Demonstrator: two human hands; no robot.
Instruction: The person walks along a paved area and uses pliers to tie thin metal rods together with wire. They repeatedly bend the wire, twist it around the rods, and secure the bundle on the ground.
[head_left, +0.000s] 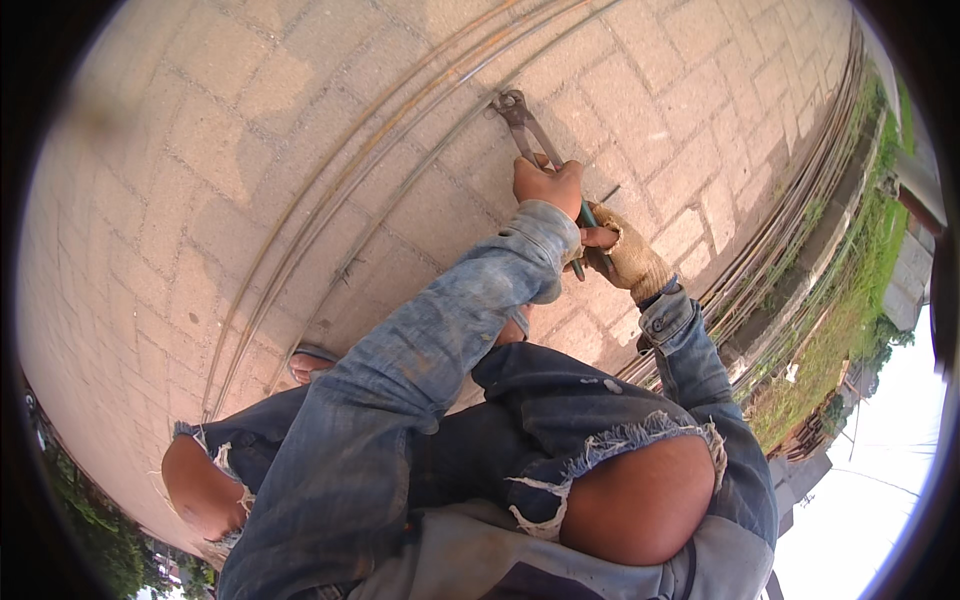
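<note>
Long-handled end-cutting pincers (529, 133) point away from me, their dark jaws at a thin metal rod on the ground. A small loop of thin wire (490, 112) shows beside the jaws. My left hand (550, 185), bare, wraps around the handles at mid-length. Lower down, my right hand (630, 251), in a worn tan glove with bare fingertips, grips the green-sleeved handle ends (592, 217). The nearest rod (427, 161) runs from the jaws back toward my foot, with another twist of wire (345, 274) on it.
Several more long rods (330, 180) curve along the paving blocks (217, 142) at left. A short dark piece (613, 192) lies beyond my gloved hand. At right, a bundle of long rods (787, 255) lies along a concrete curb (799, 274), with grass behind. My sandalled foot (309, 364) stands near the rods.
</note>
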